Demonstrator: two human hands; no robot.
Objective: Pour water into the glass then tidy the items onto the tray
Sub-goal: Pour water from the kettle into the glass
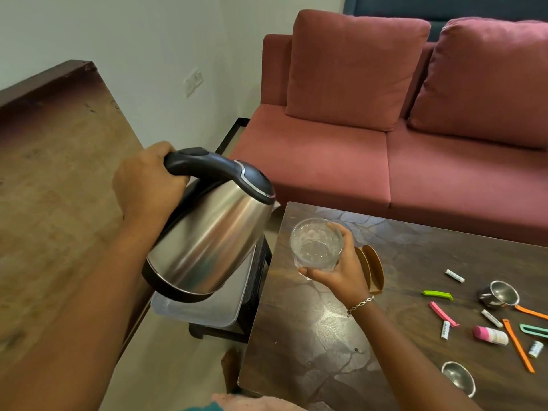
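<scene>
Kettle (207,241) hangs tilted just left of the glass (315,244), its spout end dipped toward the glass's rim. That looks like the attitude for pouring, though no stream shows and the two stand a little apart. The left hand (148,185) has its fingers wrapped tight round the black handle (204,164) at the end farthest from the glass, a grip that likely lets the wrist tip the steel body. The right hand (344,274) holds the glass lifted above the coffee table (326,336), apparently to bring its mouth up to the spout. The glass sits in the crook of that hand: what seems the thumb is curled under its near lower edge, and the fingers (341,231) curve round its far side close to the rim, leaving the mouth unobstructed. Whether any water is in it I cannot tell. Lower and to the left of the glass, under the kettle, a pale tray (201,310) rests on a dark stand, probably where things go afterwards. Well to the right of the glass lie steel cups (498,295) and coloured clips (439,295) on the table, not yet tidied
</scene>
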